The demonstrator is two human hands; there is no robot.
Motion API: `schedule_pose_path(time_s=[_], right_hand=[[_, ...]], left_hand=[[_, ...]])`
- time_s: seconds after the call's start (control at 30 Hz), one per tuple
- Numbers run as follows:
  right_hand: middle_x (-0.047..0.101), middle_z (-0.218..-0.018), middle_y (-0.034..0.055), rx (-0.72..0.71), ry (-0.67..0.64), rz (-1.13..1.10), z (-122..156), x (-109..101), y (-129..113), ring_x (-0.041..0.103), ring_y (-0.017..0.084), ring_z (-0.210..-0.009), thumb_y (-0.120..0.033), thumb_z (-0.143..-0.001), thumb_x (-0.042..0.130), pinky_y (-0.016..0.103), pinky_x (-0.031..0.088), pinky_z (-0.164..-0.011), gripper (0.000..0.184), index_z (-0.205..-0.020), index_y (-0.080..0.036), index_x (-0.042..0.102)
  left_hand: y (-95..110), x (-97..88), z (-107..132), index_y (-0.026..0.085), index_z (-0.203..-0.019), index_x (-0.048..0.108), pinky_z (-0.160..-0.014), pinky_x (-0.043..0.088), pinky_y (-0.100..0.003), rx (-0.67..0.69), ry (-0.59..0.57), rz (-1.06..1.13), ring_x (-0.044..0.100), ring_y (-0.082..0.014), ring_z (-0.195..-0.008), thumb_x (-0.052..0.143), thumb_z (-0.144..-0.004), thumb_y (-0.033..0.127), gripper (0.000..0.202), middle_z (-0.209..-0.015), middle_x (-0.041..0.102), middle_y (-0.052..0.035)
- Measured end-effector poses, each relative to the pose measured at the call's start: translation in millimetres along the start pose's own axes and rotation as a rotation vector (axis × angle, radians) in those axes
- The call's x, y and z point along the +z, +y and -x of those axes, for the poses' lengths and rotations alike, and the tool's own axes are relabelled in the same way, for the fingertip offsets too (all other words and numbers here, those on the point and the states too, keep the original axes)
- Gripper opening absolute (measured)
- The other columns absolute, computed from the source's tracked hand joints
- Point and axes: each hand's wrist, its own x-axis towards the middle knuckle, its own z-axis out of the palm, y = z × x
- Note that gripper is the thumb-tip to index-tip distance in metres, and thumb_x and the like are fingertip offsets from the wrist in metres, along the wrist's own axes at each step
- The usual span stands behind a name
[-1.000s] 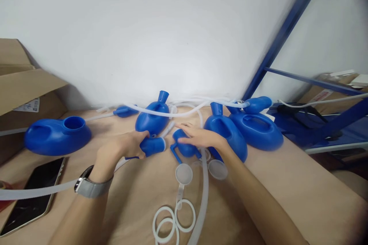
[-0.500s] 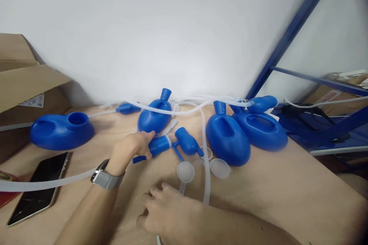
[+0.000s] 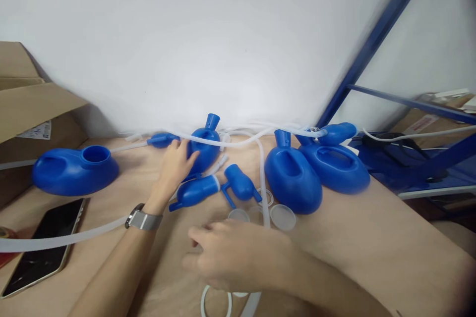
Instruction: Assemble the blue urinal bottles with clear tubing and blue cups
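Head view: a blue handled bottle point(image 3: 204, 153) sits mid-frame; the right hand point(image 3: 238, 255), lower centre, is half-curled, whether holding anything I can't tell; the left hand point(image 3: 177, 161), loosely open, seems to touch the bottle's left side. I'd keep those fingers spread, steadying it lightly.

No text is legible, including the white label point(image 3: 36, 131) on the cardboard box point(image 3: 40, 106).
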Motion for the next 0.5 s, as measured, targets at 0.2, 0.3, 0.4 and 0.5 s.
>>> schedule_pose_path(time_s=[0.2, 0.3, 0.4, 0.5], right_hand=[[0.067, -0.112, 0.0049, 0.041, -0.011, 0.009, 4.7, -20.9, 9.2, 0.067, 0.018, -0.079, -0.025, -0.095, 0.061, 0.032, 0.036, -0.048, 0.017, -0.111, -0.02, 0.065], [0.067, -0.112, 0.0058, 0.044, 0.017, 0.02, 5.6, -26.3, 12.1, 0.065, 0.019, -0.085, -0.021, -0.095, 0.059, 0.032, 0.039, -0.051, 0.017, -0.11, -0.019, 0.066], [0.067, -0.111, 0.0064, 0.044, 0.018, 0.015, 6.6, -28.2, 12.5, 0.064, 0.019, -0.087, -0.02, -0.095, 0.058, 0.032, 0.043, -0.054, 0.017, -0.11, -0.019, 0.067], [0.068, -0.114, 0.0075, 0.046, 0.0, -0.008, 7.7, -28.9, 13.0, 0.066, 0.02, -0.092, -0.018, -0.095, 0.059, 0.032, 0.049, -0.062, 0.018, -0.111, -0.018, 0.067]], left_hand=[[-16.6, 14.1, -6.6, 0.012, -0.148, 0.045, -0.109, 0.044, -0.047, 0.056, -0.004, 0.109, 0.056, -0.0356, -0.125, 0.047, -0.099, 0.041, 0.057, -0.134, 0.059, -0.0201], [-18.0, 18.6, -5.5, 0.011, -0.143, 0.049, -0.108, 0.043, -0.051, 0.039, -0.02, 0.087, 0.055, -0.0399, -0.124, 0.048, -0.098, 0.054, 0.062, -0.137, 0.055, -0.0229], [-19.5, 23.6, -3.5, 0.009, -0.146, 0.046, -0.111, 0.039, -0.055, -0.009, -0.037, 0.126, 0.051, -0.0433, -0.129, 0.045, -0.098, 0.059, 0.069, -0.139, 0.05, -0.0257], [-24.7, 25.8, -4.8, 0.009, -0.152, 0.038, -0.114, 0.037, -0.055, -0.047, -0.084, 0.252, 0.05, -0.0418, -0.133, 0.041, -0.1, 0.058, 0.071, -0.138, 0.049, -0.0255]])
